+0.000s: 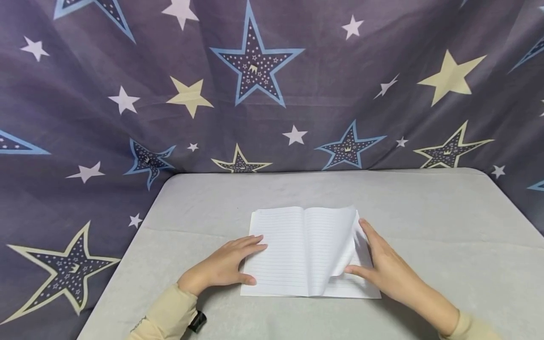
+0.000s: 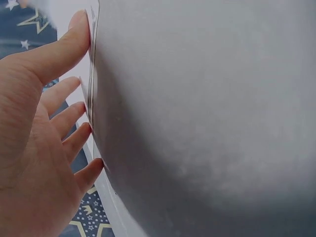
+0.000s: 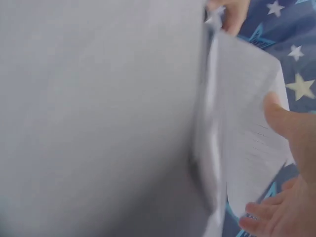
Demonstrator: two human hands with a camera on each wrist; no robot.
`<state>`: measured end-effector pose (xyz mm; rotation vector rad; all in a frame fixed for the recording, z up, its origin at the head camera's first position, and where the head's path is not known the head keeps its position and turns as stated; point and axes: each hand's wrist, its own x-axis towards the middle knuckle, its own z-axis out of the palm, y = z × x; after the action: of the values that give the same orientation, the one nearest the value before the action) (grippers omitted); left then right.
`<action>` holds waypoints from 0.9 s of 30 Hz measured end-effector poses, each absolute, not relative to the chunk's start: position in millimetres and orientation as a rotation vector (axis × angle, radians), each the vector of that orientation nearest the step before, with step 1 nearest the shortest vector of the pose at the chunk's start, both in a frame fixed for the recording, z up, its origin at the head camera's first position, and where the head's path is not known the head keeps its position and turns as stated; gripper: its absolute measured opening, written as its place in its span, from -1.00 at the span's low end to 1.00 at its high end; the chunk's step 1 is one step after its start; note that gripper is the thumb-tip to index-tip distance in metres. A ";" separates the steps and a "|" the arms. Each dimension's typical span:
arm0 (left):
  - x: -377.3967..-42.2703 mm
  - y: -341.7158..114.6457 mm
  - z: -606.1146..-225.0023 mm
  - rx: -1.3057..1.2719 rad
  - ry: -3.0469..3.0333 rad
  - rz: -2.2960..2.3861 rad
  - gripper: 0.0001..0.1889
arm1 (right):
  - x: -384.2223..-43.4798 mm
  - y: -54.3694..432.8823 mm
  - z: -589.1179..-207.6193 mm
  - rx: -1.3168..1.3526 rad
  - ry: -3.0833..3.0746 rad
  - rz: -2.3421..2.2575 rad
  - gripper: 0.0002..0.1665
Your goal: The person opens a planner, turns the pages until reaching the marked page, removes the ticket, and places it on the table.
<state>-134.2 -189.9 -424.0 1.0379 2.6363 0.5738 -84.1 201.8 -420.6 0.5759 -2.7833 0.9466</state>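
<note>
An open notebook (image 1: pixel 278 255) with lined white pages lies on the grey table in the head view. Its top right-hand page (image 1: pixel 329 236) is partly raised, its outer edge and lower corner curling up off the sheets beneath. My left hand (image 1: pixel 225 264) rests at the left edge, fingertips and thumb on the page margin; the left wrist view has these fingers (image 2: pixel 69 121) extended along the stacked page edges. My right hand (image 1: pixel 386 264) is spread at the right edge, thumb near the raised corner. In the right wrist view, the thumb (image 3: pixel 279 116) is apart from the fingers, before a lifted page (image 3: pixel 252 108).
The table (image 1: pixel 437 222) has a pale grey cloth-like cover and rounded far corners. A dark curtain (image 1: pixel 323 89) printed with stars hangs behind it and along its sides. A small black object (image 1: pixel 197 322) sits at my left sleeve.
</note>
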 end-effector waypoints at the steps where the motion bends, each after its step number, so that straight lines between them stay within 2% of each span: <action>1: -134.3 -189.8 -424.1 1.041 2.638 0.572 -0.13 | -82.4 196.9 -417.6 0.553 -2.789 0.995 0.26; 6: -133.7 -189.7 -422.9 1.048 2.643 0.570 -0.14 | -72.9 168.7 -409.5 0.626 -2.803 1.027 0.17; 14: -136.3 -196.1 -420.8 1.002 2.663 0.565 -0.18 | -58.3 133.3 -415.2 0.992 -2.864 0.881 0.00; 21: -143.2 -210.5 -422.1 0.864 2.704 0.590 -0.24 | -52.2 124.8 -420.4 1.190 -2.909 0.742 -0.23; 27: -145.2 -216.2 -419.5 0.774 2.754 0.564 -0.38 | -51.6 126.3 -423.5 1.287 -2.892 0.632 -0.36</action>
<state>-145.2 -216.2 -419.5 0.7735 2.7541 0.5641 -51.6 126.3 -423.5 1.2868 -2.8917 0.6324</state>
